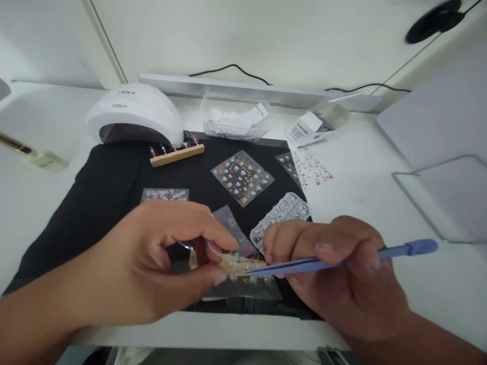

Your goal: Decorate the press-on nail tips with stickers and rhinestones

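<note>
Blue tweezers (306, 265), lower right of the frame, sit gripped in the right hand (342, 284), tips at a small yellowish piece (233, 267), lower centre, which the left hand (152, 263) pinches between thumb and finger; white domed device (140, 109), upper left.

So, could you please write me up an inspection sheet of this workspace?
Surface: white table, partly covered by a black cloth.
Things in hand: blue tweezers, tips at a pale piece; contact too blurred to confirm.
Clutter: sticker sheets, bead box and wooden bar on the cloth; lamp, tub of papers and open carton behind.
Hands: left hand pinches the pale piece; right hand holds the tweezers.
Cables: black cable along the back, another further right; ends not traceable.
Surroundings: white wall behind; round black object at upper right.
</note>
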Demonstrator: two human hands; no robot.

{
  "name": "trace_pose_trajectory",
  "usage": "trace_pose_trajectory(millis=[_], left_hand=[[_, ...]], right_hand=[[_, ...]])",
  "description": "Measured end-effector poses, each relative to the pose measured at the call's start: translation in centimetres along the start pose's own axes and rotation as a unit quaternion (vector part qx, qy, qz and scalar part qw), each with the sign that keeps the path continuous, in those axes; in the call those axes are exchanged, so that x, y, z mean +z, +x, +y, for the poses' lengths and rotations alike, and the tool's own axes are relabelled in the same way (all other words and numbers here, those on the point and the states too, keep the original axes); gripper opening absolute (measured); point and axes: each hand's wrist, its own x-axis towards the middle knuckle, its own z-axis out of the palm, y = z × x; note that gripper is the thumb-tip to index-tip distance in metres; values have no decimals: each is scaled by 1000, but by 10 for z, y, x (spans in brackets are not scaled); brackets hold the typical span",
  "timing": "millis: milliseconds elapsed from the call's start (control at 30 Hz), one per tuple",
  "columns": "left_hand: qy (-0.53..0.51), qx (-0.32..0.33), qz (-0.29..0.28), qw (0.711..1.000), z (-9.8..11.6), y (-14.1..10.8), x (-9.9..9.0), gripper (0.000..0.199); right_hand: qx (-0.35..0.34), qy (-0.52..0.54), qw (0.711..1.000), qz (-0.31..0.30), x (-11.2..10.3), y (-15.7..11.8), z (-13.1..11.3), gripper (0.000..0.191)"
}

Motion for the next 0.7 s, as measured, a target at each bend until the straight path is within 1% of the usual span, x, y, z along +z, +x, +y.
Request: trace_pose_trajectory(millis=[167, 267, 333, 400, 467, 500, 533, 567, 600, 633, 667, 700], left_hand=[[-26, -16, -2, 1000, -1, 2, -4, 22], [-37, -50, 41, 997, -9, 7, -11, 20], [-35, -78, 77, 993, -20, 13, -18, 17], [15, -105, 96, 990, -33, 19, -27, 23], [142, -136, 100, 975, -43, 24, -35, 36], [227, -139, 99, 959, -45, 24, -37, 44], [313, -128, 102, 935, -45, 23, -38, 50], [386, -101, 106, 911, -43, 21, -36, 54], [436, -58, 115, 890, -38, 18, -34, 55], [460, -9, 120, 880, -32, 14, -29, 53], [455, 36, 119, 882, -25, 10, -22, 48], [436, 76, 109, 890, -18, 6, -15, 42]], right_hand=[[-1, 17, 1000, 11, 0, 1, 2, 32], [1, 2, 1000, 8, -1, 3, -2, 31], [-7, -17, 1000, 25, -2, 0, -8, 31], [-19, -40, 998, 51, -4, -9, -16, 31], [-22, -65, 993, 97, -7, -25, -22, 30], [-17, -75, 988, 132, -8, -35, -23, 29], [-4, -85, 981, 176, -9, -47, -23, 28], [4, -88, 973, 213, -9, -58, -22, 27], [8, -89, 967, 238, -8, -70, -20, 27], [12, -92, 960, 266, -7, -80, -18, 27], [14, -93, 952, 291, -5, -90, -15, 27], [16, -97, 945, 310, -2, -98, -12, 28]])
